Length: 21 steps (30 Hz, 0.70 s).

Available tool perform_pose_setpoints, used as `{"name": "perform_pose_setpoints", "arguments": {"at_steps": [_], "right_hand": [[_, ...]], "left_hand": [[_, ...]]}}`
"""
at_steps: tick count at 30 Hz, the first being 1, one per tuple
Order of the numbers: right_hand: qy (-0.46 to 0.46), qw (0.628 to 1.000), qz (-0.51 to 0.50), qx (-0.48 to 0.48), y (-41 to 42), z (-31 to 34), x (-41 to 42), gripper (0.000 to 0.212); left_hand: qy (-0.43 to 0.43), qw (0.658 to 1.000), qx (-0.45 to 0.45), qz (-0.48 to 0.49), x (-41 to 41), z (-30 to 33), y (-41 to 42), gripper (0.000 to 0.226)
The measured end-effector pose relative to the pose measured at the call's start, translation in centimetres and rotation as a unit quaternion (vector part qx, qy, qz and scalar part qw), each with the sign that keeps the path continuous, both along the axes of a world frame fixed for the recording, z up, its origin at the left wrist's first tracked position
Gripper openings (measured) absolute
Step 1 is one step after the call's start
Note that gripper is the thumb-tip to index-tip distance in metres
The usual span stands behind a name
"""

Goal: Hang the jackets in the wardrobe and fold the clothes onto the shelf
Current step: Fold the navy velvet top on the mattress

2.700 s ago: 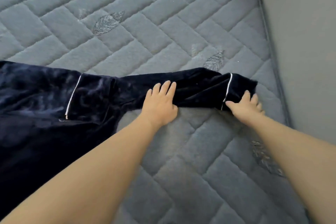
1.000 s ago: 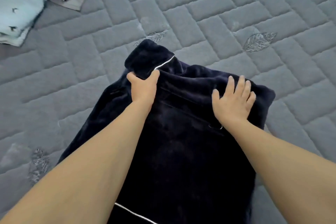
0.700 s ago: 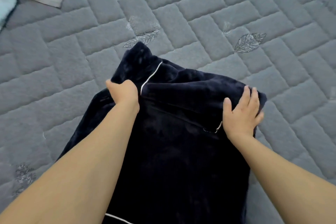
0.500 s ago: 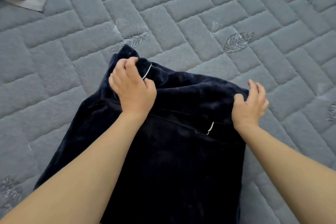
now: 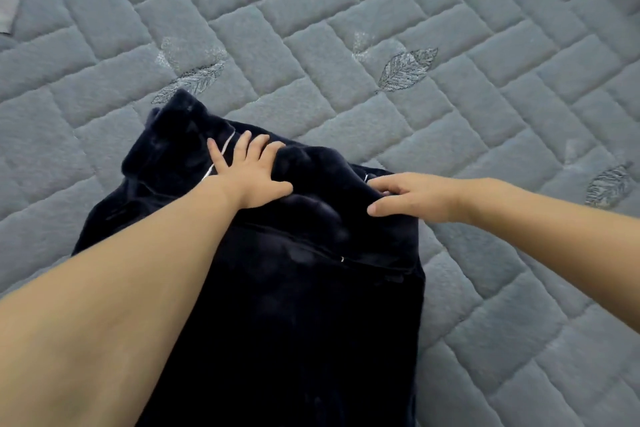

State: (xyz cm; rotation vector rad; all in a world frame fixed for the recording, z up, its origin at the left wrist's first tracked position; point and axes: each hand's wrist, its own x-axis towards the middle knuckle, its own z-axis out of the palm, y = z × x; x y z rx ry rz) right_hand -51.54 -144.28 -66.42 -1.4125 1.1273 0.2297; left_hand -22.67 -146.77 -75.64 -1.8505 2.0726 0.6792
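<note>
While both hands (image 5: 251, 178) (image 5: 412, 198) press flat, fingers spread, the plush navy garment (image 5: 294, 288) lies folded, white-piped.

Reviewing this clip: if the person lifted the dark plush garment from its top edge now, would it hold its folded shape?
Probably not. The dark plush garment looks floppy: it bunches under the left hand. Its thick pile suggests some weight, so the fold would likely sag open.
</note>
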Motion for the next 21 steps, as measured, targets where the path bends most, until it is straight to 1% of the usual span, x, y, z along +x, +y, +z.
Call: {"name": "perform_pose_setpoints", "arguments": {"at_steps": [1,2,4,5,6,7,8,9,10,11,12,13,14,15,16,17,18,19,20,21], "right_hand": [[0.013,1.000,0.002,0.025,0.0,0.1,0.0,0.063],[0.054,0.998,-0.004,0.041,-0.1,0.2,-0.1,0.079],[0.194,0.978,-0.057,0.058,-0.6,0.1,-0.6,0.115],[0.237,0.965,-0.090,0.065,-0.7,0.1,-0.8,0.119],[0.248,0.961,-0.106,0.057,-0.7,-0.1,-1.0,0.112],[0.254,0.961,-0.095,0.043,-0.8,-0.2,-1.0,0.100],[0.259,0.962,-0.081,0.032,-0.9,-0.3,-1.0,0.088],[0.256,0.965,-0.057,0.025,-0.8,0.0,-1.0,0.081],[0.249,0.966,-0.055,0.030,-0.8,0.4,-1.2,0.073],[0.234,0.968,-0.081,0.033,-0.8,0.7,-1.4,0.059],[0.208,0.972,-0.108,0.032,-0.8,0.9,-1.5,0.036],[0.174,0.976,-0.124,0.037,-0.8,0.9,-1.7,0.015],[0.147,0.981,-0.114,0.047,-0.8,0.8,-2.0,0.009],[0.140,0.984,-0.096,0.060,-0.9,0.9,-2.1,0.010],[0.145,0.985,-0.066,0.074,-1.0,0.8,-2.3,0.009],[0.151,0.984,-0.032,0.089,-1.0,0.7,-2.3,0.011],[0.171,0.981,0.014,0.091,-1.1,0.4,-2.3,0.022],[0.209,0.974,0.053,0.068,-1.2,0.0,-2.2,0.029],[0.265,0.959,0.099,0.008,-1.3,-0.6,-2.3,0.029],[0.313,0.937,0.138,-0.078,-1.0,-1.2,-2.3,0.032]], "left_hand": [[-0.003,1.000,-0.005,-0.009,0.1,0.2,0.2,0.087],[-0.009,1.000,-0.011,-0.018,0.1,0.3,0.5,0.087],[-0.041,0.998,-0.023,-0.032,0.0,0.5,0.9,0.085],[-0.063,0.997,-0.032,-0.037,-0.2,0.7,1.1,0.084],[-0.085,0.995,-0.043,-0.041,-0.6,0.9,1.2,0.083],[-0.102,0.992,-0.055,-0.045,-1.1,1.2,1.4,0.081],[-0.110,0.990,-0.069,-0.049,-1.6,1.5,1.6,0.077],[-0.110,0.988,-0.087,-0.058,-2.1,1.8,1.9,0.073],[-0.104,0.985,-0.116,-0.076,-2.6,2.2,2.2,0.068],[-0.091,0.979,-0.152,-0.103,-3.0,2.5,2.5,0.064],[-0.066,0.972,-0.186,-0.128,-3.5,2.7,2.8,0.060],[-0.022,0.968,-0.210,-0.138,-4.0,2.9,2.9,0.057],[0.038,0.968,-0.211,-0.127,-4.5,3.0,2.9,0.052],[0.098,0.971,-0.195,-0.097,-5.1,3.2,2.8,0.046],[0.139,0.974,-0.168,-0.064,-5.5,3.2,2.6,0.039],[0.152,0.977,-0.146,-0.042,-5.8,3.1,2.3,0.033],[0.136,0.981,-0.137,-0.034,-5.8,3.0,2.0,0.030],[0.103,0.984,-0.137,-0.037,-5.7,2.7,1.8,0.029],[0.064,0.987,-0.139,-0.044,-5.6,2.4,1.6,0.030],[0.027,0.988,-0.142,-0.049,-5.6,2.2,1.7,0.033]]}}
